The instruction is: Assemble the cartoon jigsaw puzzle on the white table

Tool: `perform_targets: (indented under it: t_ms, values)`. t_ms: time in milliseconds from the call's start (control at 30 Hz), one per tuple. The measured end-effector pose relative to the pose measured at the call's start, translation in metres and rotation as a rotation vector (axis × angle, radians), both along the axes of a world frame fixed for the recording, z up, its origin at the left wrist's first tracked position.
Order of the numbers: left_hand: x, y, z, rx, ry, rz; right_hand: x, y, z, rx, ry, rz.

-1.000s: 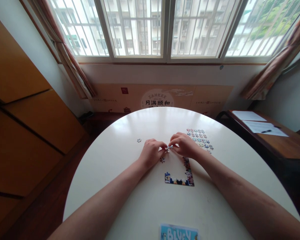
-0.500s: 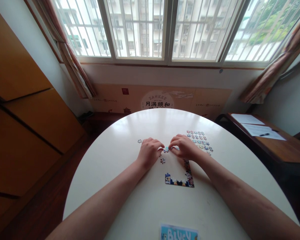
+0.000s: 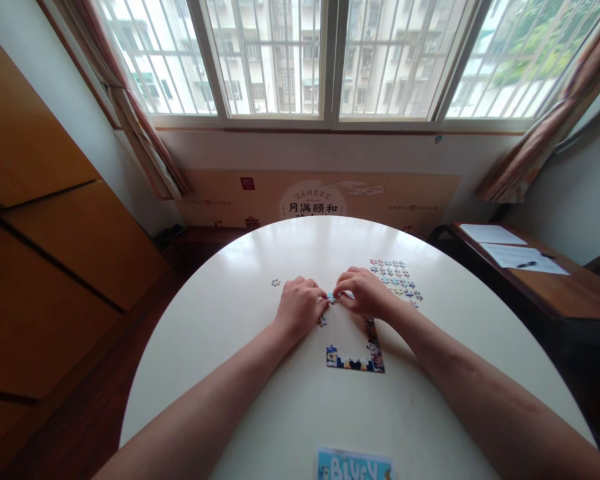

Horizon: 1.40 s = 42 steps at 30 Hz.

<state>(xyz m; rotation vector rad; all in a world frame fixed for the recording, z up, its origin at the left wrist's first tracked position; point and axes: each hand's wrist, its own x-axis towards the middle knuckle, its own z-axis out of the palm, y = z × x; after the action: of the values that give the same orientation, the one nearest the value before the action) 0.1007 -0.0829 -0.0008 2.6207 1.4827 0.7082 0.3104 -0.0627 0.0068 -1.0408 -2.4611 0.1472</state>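
Light-blue jigsaw pieces (image 3: 331, 297) lie between my hands at the top of the puzzle, and fingertips touch them from both sides. My left hand (image 3: 301, 304) is closed, thumb and forefinger pinched at their left edge. My right hand (image 3: 364, 292) curls in from the right, its finger and thumb pinching at the other edge. Below, the partly joined puzzle border (image 3: 356, 363) forms a bottom row with a right side running up under my right hand. A short joined piece (image 3: 323, 321) sits just below my left fingers. The fingers partly hide what they grip.
Loose jigsaw pieces (image 3: 393, 272) stand in rows beyond my right hand. One single piece (image 3: 275, 283) lies left of my left hand. A blue picture card (image 3: 355, 465) is at the near edge of the round white table (image 3: 205, 373). Papers (image 3: 523, 259) rest on a side desk.
My left thumb and forefinger have closed in on the light-blue pieces. My right fingertips have shifted slightly left over their edge. The whole view has moved a little.
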Motion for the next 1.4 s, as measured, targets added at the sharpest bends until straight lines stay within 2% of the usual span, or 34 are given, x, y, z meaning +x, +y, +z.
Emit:
perform_targets:
  t_ms: [367,633,1167,1400]
  values:
    - [0.000,0.002,0.000,-0.029,-0.014,-0.032,-0.001,-0.002,0.002,0.020,-0.023,-0.006]
    - [-0.001,0.003,-0.002,0.005,0.003,-0.035,0.000,0.000,-0.001,0.027,-0.037,-0.015]
    - [0.005,-0.014,0.015,0.182,0.347,-0.107,0.002,0.004,-0.006,0.022,-0.025,-0.015]
    - [-0.007,-0.007,0.010,0.201,0.198,-0.048,0.003,0.002,-0.005,0.025,-0.014,0.004]
